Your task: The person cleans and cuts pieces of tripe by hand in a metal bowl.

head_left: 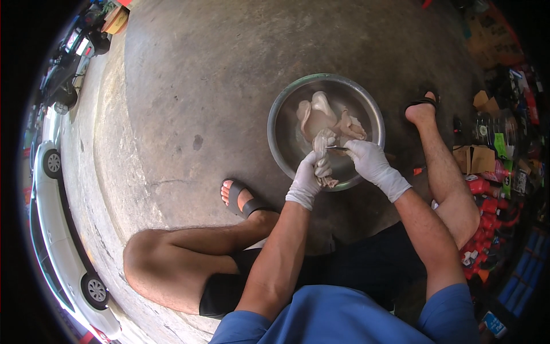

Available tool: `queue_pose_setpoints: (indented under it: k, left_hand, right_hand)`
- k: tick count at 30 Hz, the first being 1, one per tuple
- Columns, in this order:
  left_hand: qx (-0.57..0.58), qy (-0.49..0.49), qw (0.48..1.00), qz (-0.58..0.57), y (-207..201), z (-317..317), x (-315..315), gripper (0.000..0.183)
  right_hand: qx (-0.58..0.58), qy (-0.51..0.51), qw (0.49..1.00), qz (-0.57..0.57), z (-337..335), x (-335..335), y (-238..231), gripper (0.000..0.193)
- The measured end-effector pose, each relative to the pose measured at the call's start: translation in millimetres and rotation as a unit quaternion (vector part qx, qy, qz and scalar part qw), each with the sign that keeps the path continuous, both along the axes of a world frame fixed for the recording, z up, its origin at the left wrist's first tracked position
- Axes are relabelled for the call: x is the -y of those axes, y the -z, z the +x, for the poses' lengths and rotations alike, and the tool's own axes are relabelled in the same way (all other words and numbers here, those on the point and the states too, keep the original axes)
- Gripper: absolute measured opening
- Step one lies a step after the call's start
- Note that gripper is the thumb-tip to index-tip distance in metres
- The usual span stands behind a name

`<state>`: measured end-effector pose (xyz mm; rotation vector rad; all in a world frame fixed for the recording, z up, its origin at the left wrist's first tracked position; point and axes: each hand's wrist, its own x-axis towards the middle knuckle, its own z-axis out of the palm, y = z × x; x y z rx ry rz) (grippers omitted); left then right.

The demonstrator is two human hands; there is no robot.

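My left hand (307, 179), in a white glove, is closed round a pale, folded strip of meat that looks like offal (322, 163), held over the near side of a round steel basin (275, 112). In my right hand (372, 163), also gloved in white, is a small blade (337, 148) with a dark part by the fingers; its tip touches or lies right against the strip. Whether it is a knife or scissors I cannot tell. Larger pale, flabby pieces of meat (317, 118) lie inside the basin, apparently in a little cloudy water.
The basin stands on a concrete floor (200, 86) between my sandalled feet. Cardboard boxes (474, 159) and several red bottles (487, 215) crowd the right side. At far left a white car (69, 246) is parked, with a motorbike (63, 80) beyond it.
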<state>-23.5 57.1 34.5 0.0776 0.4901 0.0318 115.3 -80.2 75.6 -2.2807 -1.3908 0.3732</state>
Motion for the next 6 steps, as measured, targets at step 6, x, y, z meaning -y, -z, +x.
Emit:
queue_pose_setpoints:
  k: [6]
  left_hand:
    - [0.023, 0.000, 1.000, -0.011, 10, 0, 1, 0.009]
  right_hand:
    - [0.017, 0.036, 0.999, 0.015, -2, 0, 3, 0.019]
